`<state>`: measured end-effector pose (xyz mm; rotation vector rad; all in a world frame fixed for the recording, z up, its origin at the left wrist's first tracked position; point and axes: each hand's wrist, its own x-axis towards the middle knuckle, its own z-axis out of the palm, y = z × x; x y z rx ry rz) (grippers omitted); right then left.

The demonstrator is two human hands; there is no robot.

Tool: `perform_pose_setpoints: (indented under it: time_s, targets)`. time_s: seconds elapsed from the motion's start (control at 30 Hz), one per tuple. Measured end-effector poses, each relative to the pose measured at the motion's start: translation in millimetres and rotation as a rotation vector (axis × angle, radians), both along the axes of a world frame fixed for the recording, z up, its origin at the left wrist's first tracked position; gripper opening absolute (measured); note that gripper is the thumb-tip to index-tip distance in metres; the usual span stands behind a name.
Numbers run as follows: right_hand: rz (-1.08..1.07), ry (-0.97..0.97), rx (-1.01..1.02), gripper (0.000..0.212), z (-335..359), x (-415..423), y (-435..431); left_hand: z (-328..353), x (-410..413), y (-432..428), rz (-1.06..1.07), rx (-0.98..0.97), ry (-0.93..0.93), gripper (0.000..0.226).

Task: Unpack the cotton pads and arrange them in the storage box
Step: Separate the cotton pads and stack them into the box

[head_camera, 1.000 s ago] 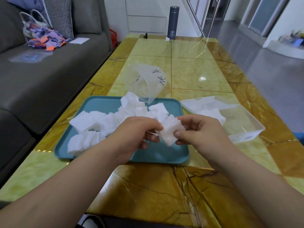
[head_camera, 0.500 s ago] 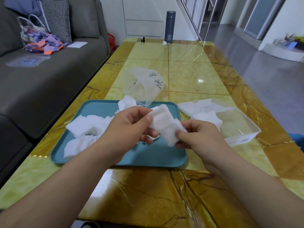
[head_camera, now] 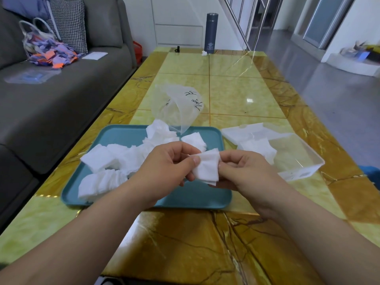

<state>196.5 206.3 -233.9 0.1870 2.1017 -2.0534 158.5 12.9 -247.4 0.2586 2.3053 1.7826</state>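
Observation:
A small stack of white cotton pads (head_camera: 207, 167) is held above the front of the teal tray (head_camera: 115, 132). My left hand (head_camera: 166, 167) pinches its left edge and my right hand (head_camera: 244, 171) grips its right edge. Several loose cotton pads (head_camera: 107, 161) lie piled on the tray's left and middle. To the right of the tray stands the clear storage box (head_camera: 304, 161) with a few pads (head_camera: 257, 148) lying in its left part. The opened clear plastic bag (head_camera: 181, 105) stands crumpled behind the tray.
The box's white lid (head_camera: 242, 130) lies just behind the box. A dark flask (head_camera: 210, 36) stands at the far end of the yellow marble table (head_camera: 236, 91). A grey sofa (head_camera: 51, 95) runs along the left side, with a bag and papers on it.
Both hands have kept hold of the stack. It has been turned and squared between them, then lowered a little toward the tray's front.

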Motion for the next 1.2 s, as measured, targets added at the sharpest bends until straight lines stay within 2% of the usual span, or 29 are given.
perform_pose_setpoints:
  time_s: [0.33, 0.6, 0.67, 0.73, 0.9, 1.0, 1.1, 1.2]
  targets:
    - [0.022, -0.032, -0.011, 0.024, -4.2, -0.3, -0.1, 2.1, 0.2, -0.5, 0.038, 0.025, -0.039, 0.008]
    - [0.052, -0.056, -0.015, 0.026, 0.5, -0.2, -0.6, 0.9, 1.3, 1.1, 0.053, -0.025, 0.018, 0.008]
    - [0.054, -0.069, -0.053, 0.021, 1.3, -0.2, -1.2, 1.3, 1.7, 1.5, 0.076, -0.017, 0.027, 0.008]
    - [0.042, -0.065, -0.062, 0.014, -0.1, 0.3, -1.4, 2.7, 2.2, 2.0, 0.086, -0.015, 0.031, 0.007]
    - [-0.051, -0.06, -0.028, 0.018, -6.8, -0.1, -3.1, 4.3, 5.2, 4.4, 0.061, -0.016, 0.037, 0.008]
    - [-0.097, -0.062, -0.087, 0.016, -7.9, -1.9, -4.3, 8.3, 6.0, 4.5, 0.033, 0.045, -0.022, 0.023]
    - [-0.139, -0.057, -0.177, 0.018, -8.8, -3.4, -6.0, 10.4, 7.7, 4.5, -0.1, 0.096, -0.101, 0.044]
    - [-0.169, -0.04, -0.24, 0.025, -8.5, -4.8, -6.0, 9.0, 9.8, 6.4, -0.136, 0.074, -0.087, 0.052]
